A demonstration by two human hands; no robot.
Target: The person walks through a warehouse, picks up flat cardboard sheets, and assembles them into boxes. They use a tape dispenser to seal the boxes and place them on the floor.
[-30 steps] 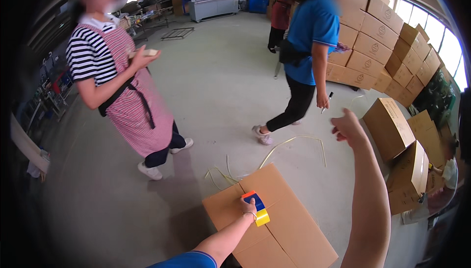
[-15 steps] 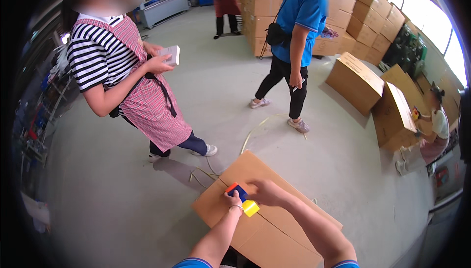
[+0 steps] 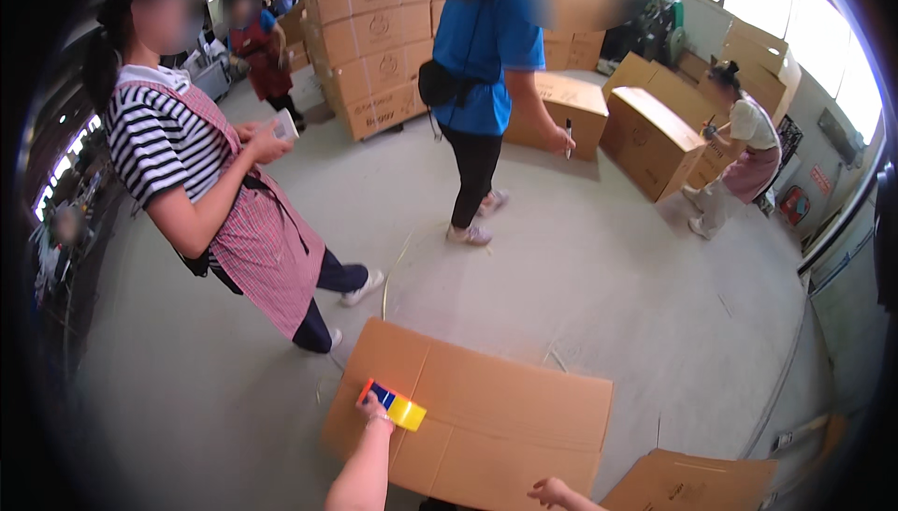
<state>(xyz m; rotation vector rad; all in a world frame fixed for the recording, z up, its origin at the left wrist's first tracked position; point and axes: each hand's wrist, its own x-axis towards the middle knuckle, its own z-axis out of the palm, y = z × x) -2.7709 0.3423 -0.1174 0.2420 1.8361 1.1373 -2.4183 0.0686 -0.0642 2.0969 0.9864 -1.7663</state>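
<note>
Tape dispenser (image 3: 408, 414) on the carton (image 3: 505, 417), close to its left edge; my left hand (image 3: 372, 406) grips its end, presumably letting the carton bear the weight. My right hand (image 3: 554, 492), half-open, seemingly empty, near the close right corner, contact unclear. Past the far left corner, a co-worker (image 3: 271, 263) holds a small white box (image 3: 285, 125), perhaps raised for reading

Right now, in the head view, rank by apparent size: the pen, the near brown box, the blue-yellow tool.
1. Near brown box
2. Blue-yellow tool, in the left hand
3. Pen, farther off, so true size against the tool is unsure
</note>
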